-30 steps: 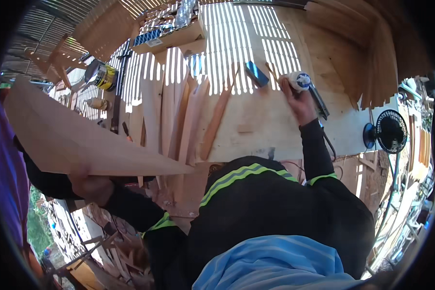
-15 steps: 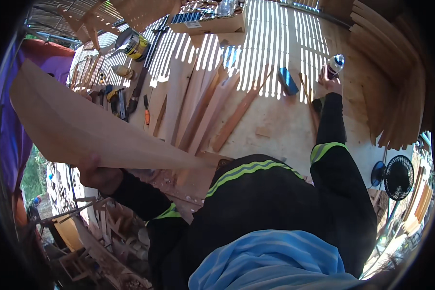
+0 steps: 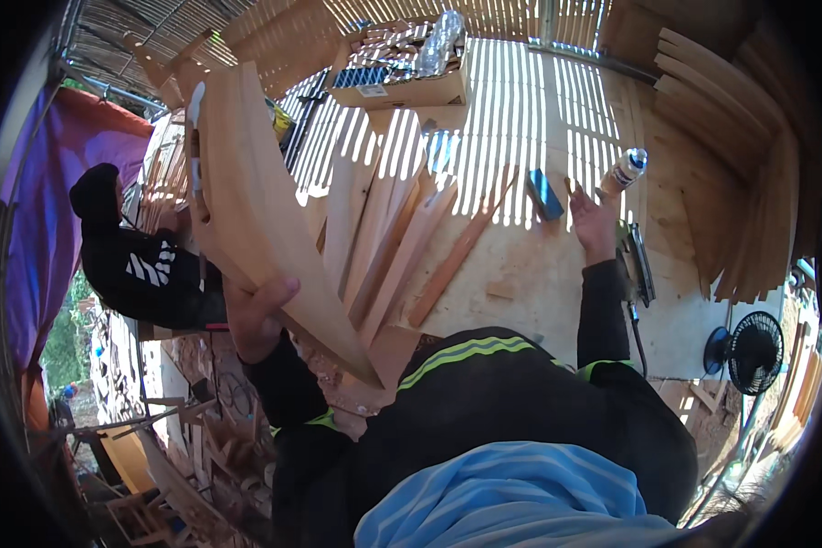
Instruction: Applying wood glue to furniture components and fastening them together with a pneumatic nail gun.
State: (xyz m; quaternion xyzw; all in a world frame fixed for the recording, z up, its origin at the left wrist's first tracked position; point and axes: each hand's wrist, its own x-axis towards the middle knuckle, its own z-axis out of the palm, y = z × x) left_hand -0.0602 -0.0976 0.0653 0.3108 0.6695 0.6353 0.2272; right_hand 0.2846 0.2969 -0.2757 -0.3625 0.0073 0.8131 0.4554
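My left hand (image 3: 259, 318) is closed around the edge of a long, curved wooden board (image 3: 265, 192), thumb on its face. The board is raised and tilted, its narrow end low near my waist and its broad end up at the far left. Over the bench, my right hand (image 3: 595, 226) is open, fingers apart, with nothing seen in it. Just beyond its fingertips a clear bottle with a label (image 3: 625, 172) stands on the bench. A black tool with a hose (image 3: 641, 265) lies right of my right forearm. A blue block (image 3: 544, 195) is left of my right hand.
Several wooden strips (image 3: 402, 256) lie across the bench's middle. A cardboard box (image 3: 402, 91) of small pieces stands at the far side. Stacked curved boards (image 3: 731, 119) and a black fan (image 3: 755, 352) are at the right. A person in black (image 3: 146, 260) works at the left.
The board has swung to the right and its broad end has risen. My right hand has let go of the bottle and drawn back from it. A person and the black tool now show.
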